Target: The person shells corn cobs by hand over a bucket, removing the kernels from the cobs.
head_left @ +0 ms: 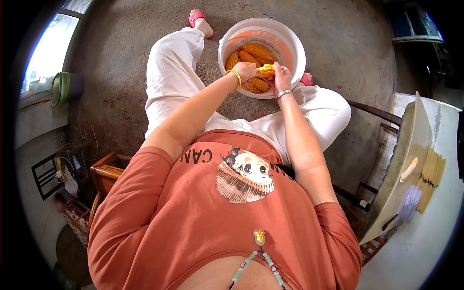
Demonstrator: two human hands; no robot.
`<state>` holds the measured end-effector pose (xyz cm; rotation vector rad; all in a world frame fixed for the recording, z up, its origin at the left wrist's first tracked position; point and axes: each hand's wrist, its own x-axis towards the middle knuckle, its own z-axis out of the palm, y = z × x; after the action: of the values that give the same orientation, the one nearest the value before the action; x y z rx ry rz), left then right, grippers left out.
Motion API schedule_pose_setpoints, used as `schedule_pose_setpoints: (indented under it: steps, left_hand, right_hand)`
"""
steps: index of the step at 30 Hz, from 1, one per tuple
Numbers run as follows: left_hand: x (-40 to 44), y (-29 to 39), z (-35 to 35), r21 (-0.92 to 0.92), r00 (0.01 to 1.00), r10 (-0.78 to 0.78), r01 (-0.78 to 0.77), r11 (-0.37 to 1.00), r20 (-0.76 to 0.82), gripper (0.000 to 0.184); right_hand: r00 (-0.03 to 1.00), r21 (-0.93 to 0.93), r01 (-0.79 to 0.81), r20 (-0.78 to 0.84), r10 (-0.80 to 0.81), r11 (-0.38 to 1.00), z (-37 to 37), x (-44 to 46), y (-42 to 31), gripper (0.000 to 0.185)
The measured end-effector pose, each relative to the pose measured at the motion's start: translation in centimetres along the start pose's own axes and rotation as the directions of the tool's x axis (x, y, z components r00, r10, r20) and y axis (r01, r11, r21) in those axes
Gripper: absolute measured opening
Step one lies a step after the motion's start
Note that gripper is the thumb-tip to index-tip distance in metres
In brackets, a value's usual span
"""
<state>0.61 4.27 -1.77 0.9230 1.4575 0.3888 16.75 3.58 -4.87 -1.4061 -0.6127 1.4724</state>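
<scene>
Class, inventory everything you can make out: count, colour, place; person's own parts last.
Bucket: one, white, upper centre
Corn cobs: several, orange, in bucket
Held corn cob: one, yellow, over bucket
Kernels: uncounted, yellow, in bucket
Container: one, green, left
Wooden furniture: uncounted, brown, left
Board: one, cream, right
Sandals: two, red, upper centre
Trousers: pair, white, upper centre
Shirt: one, rust, centre
Necklace: one, green and white, bottom
Bangle: one, gold, left wrist
Wristband: one, silver, right wrist
Left hand: one, holding cob
Right hand: one, holding cob
</scene>
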Motion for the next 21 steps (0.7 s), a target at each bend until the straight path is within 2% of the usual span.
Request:
schedule_pose_setpoints:
  steps: [1,4,7,9,11,14,17,21]
  left_hand:
    - [-0.8,0.7,-0.2,-0.076,0.994,-0.096,0.100,0.992,0.046,0.042]
    - [-1.0,0.2,-0.3,-0.229,0.996,-0.067,0.080,0.970,0.064,0.042]
    - [-1.4,0.3,-0.3,-0.127,0.996,0.021,-0.011,0.992,0.082,0.042]
    - [-1.6,-0.1,0.3,0.027,0.988,0.152,-0.152,0.988,0.002,0.042]
    - [0.3,-2.2,1.0,0.233,0.940,0.337,-0.314,0.920,-0.063,0.043]
    - [-0.2,-2.2,1.1,0.316,0.900,0.425,-0.378,0.870,-0.094,0.042]
    - [-0.6,-1.7,1.2,0.297,0.893,0.423,-0.366,0.882,-0.153,0.040]
    - [-0.1,-1.4,1.0,0.366,0.930,0.343,-0.275,0.889,-0.134,0.043]
  right_hand:
    - [1.000,0.003,-0.005,-0.011,0.005,1.000,0.1,-0.2,-0.2,0.028]
    - [0.998,0.030,-0.027,-0.047,0.029,0.999,0.6,-0.6,-0.8,0.029]
    - [0.998,0.035,-0.036,-0.054,0.038,0.999,0.8,-0.9,-1.1,0.030]
    - [0.999,0.010,-0.037,-0.040,0.037,0.999,0.8,-0.7,-1.1,0.030]
    - [0.999,-0.033,-0.037,-0.025,0.036,0.999,0.4,-0.3,-0.7,0.031]
    - [0.999,-0.088,-0.015,-0.038,0.011,0.996,0.6,-0.7,-1.1,0.031]
    - [1.000,-0.037,0.004,-0.019,-0.004,0.999,0.8,-0.8,-0.8,0.031]
    - [1.000,-0.007,0.010,0.006,-0.010,1.000,0.6,-0.6,-0.4,0.032]
